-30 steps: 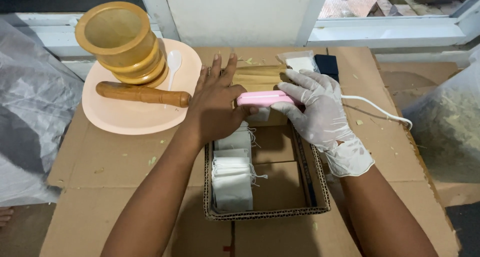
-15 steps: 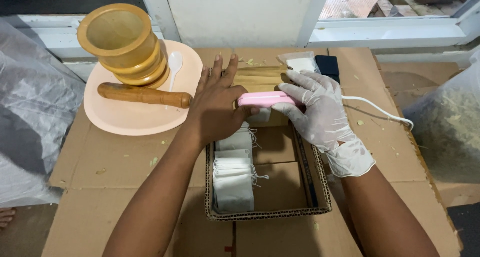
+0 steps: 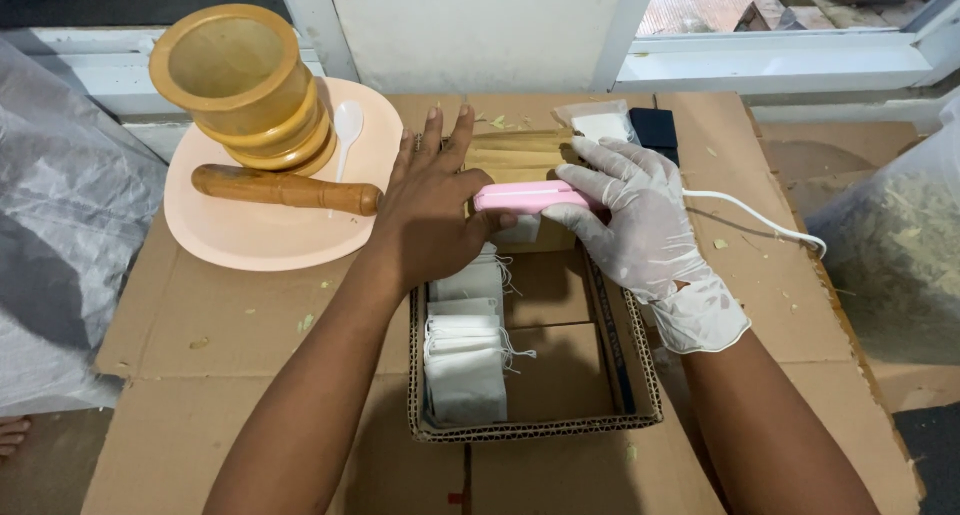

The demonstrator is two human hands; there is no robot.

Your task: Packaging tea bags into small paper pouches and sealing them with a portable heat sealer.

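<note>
My bare left hand [image 3: 432, 207] lies flat over the left end of a pink handheld sealer [image 3: 527, 197], thumb against it, fingers spread. My right hand [image 3: 632, 215], in a white glove, presses down on the sealer's right part. A small white pouch [image 3: 521, 231] sticks out under the sealer. The sealer rests on a wooden block [image 3: 520, 156]. Below the hands, an open cardboard tray [image 3: 535, 427] holds a row of white tea-bag pouches [image 3: 464, 345] with strings along its left side.
A peach plate [image 3: 250, 237] at left carries a wooden mortar [image 3: 245, 85], a wooden pestle [image 3: 285, 189] and a white spoon [image 3: 347, 125]. A white cord [image 3: 760, 220] runs right from the sealer. A dark box [image 3: 655, 130] and plastic packet [image 3: 600, 123] sit behind. Plastic sacks flank both sides.
</note>
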